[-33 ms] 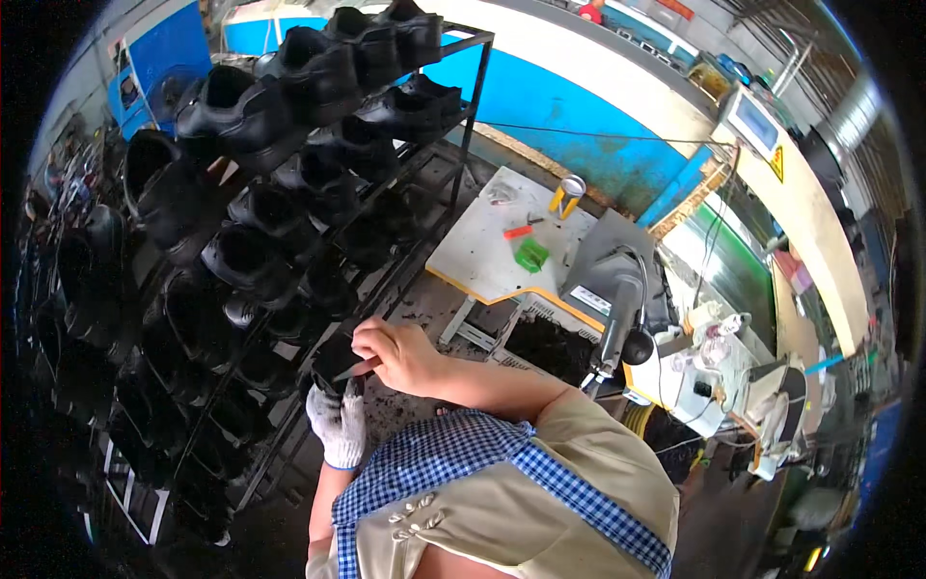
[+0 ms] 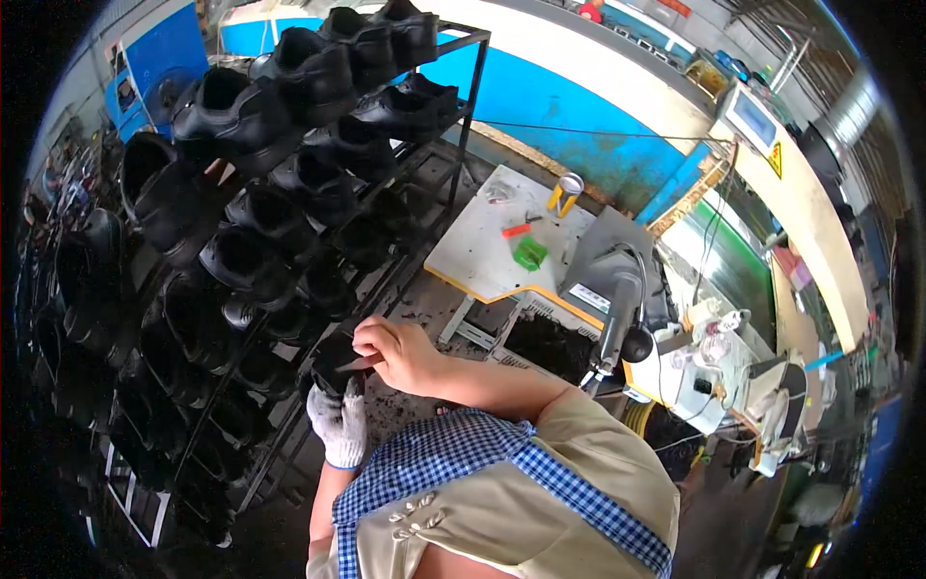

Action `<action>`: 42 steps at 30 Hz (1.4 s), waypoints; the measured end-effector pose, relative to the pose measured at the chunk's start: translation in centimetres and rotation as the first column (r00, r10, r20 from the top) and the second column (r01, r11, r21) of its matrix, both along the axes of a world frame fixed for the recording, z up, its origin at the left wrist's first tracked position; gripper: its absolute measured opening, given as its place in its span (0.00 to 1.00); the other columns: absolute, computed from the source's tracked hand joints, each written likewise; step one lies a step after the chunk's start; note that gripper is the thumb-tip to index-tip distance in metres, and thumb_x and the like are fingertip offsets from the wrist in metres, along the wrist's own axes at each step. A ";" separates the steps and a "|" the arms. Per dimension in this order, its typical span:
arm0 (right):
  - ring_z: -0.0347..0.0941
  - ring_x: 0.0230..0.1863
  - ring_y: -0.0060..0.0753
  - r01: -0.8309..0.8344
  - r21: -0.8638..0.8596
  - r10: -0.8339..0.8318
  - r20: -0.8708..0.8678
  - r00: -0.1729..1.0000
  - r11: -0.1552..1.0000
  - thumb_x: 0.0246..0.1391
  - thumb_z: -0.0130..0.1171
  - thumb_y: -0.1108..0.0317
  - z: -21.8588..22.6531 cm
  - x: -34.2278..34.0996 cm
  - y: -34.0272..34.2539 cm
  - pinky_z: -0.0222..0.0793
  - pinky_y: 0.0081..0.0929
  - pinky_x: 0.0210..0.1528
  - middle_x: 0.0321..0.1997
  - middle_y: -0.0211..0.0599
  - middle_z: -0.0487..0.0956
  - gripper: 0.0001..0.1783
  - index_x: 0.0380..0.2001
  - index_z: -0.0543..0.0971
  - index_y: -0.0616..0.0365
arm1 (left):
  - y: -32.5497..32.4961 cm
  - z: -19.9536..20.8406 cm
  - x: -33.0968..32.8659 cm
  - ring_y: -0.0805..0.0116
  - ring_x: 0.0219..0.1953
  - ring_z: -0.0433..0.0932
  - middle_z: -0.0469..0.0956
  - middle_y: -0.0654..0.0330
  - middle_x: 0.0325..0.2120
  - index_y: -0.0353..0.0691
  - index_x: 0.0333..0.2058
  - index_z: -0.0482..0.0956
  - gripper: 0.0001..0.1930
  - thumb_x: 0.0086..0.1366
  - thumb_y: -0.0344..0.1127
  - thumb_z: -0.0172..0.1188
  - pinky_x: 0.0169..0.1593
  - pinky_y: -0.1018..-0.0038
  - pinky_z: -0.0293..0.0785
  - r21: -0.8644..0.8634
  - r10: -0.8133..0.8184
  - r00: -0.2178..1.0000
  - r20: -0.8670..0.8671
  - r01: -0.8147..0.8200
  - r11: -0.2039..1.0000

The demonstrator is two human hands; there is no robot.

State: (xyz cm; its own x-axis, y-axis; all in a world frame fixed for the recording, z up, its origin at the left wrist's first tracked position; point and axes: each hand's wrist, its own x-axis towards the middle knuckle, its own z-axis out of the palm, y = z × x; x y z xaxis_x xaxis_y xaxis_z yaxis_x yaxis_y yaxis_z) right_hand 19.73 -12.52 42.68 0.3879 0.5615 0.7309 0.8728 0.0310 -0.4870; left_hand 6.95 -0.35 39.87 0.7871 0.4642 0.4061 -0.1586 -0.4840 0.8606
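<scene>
In a white knit glove, my left hand (image 2: 340, 425) is closed on a black shoe (image 2: 331, 365) held in front of the rack. My bare right hand (image 2: 397, 353) is just above and right of it. Its fingers pinch a thin, flat blade-like tool (image 2: 361, 364), whose tip points left at the shoe's edge. Dark surroundings hide most of the shoe's outline and the exact contact.
A metal rack (image 2: 476, 92) with tiers of black shoes (image 2: 249, 116) fills the left. Ahead right, a white worktable (image 2: 473, 236) bears a yellow can (image 2: 564, 195), a green piece (image 2: 529, 254) and a grey machine (image 2: 608, 253). Beneath is a crate of black scraps (image 2: 548, 345).
The tool in my right hand has tilted slightly against the shoe. My left hand keeps its hold in nearly the same place.
</scene>
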 end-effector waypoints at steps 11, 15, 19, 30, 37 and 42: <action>0.72 0.24 0.22 -0.127 0.179 0.209 -0.584 0.784 0.976 0.60 0.54 0.71 -2.4 -1.2 -2.1 0.70 0.24 0.26 0.24 0.28 0.76 0.03 0.37 0.74 0.58 | 1.8 -3.3 2.4 0.65 0.25 0.69 0.70 0.61 0.19 0.39 0.22 0.74 0.09 0.56 0.25 0.66 0.32 0.71 0.66 0.120 0.186 0.918 0.350 -0.241 0.963; 0.66 0.18 0.11 -0.020 0.025 0.032 -0.734 0.678 0.999 0.58 0.60 0.71 -0.4 3.0 -5.0 0.60 0.12 0.20 0.21 0.23 0.74 0.08 0.38 0.75 0.63 | 0.5 3.7 1.5 0.75 0.31 0.73 0.80 0.64 0.29 0.35 0.36 0.81 0.05 0.62 0.28 0.60 0.39 0.77 0.70 -0.412 -0.060 0.992 0.114 0.103 0.906; 0.65 0.16 0.12 -0.256 -0.002 0.116 -0.890 0.441 0.967 0.63 0.54 0.55 -2.1 3.1 -6.0 0.55 0.12 0.16 0.23 0.25 0.77 0.22 0.51 0.71 0.60 | 0.0 2.6 1.0 0.75 0.36 0.76 0.81 0.61 0.34 0.34 0.39 0.80 0.09 0.64 0.32 0.62 0.41 0.77 0.72 -0.508 -0.210 0.974 0.082 0.222 0.832; 0.76 0.49 0.30 -0.225 0.258 0.237 -0.965 -0.114 0.940 0.61 0.50 0.45 -11.4 2.0 -7.9 0.72 0.27 0.44 0.58 0.37 0.74 0.31 0.59 0.68 0.55 | -0.8 2.9 -0.3 0.52 0.44 0.78 0.80 0.52 0.35 0.38 0.37 0.81 0.13 0.56 0.38 0.62 0.47 0.61 0.76 0.539 -0.471 0.865 -0.175 0.484 0.689; 0.65 0.64 0.46 -0.204 0.557 0.522 -0.828 -0.204 0.805 0.49 0.48 0.25 -13.7 1.1 -8.3 0.63 0.46 0.65 0.67 0.48 0.64 0.54 0.65 0.61 0.59 | 3.9 2.7 -2.2 0.58 0.61 0.67 0.66 0.48 0.59 0.35 0.62 0.62 0.33 0.60 0.32 0.65 0.62 0.66 0.64 -0.142 0.285 0.928 0.241 -0.257 0.956; 0.63 0.65 0.46 -0.207 0.460 0.390 -0.869 -0.305 0.863 0.58 0.38 0.29 -15.9 1.5 -8.0 0.63 0.47 0.65 0.67 0.49 0.63 0.48 0.66 0.60 0.60 | 4.7 1.2 -1.1 0.68 0.56 0.69 0.70 0.58 0.54 0.36 0.61 0.62 0.31 0.59 0.26 0.64 0.61 0.71 0.64 -0.774 0.178 0.951 0.252 0.088 0.627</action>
State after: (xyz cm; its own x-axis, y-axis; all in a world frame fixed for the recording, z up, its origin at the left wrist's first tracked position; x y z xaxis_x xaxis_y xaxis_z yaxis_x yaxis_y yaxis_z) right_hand 21.20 -20.51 26.76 0.4453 0.8700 -0.2120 -0.7253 0.2116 -0.6551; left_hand 5.83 4.33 41.08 0.6695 0.7390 0.0748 -0.4478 0.3213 0.8344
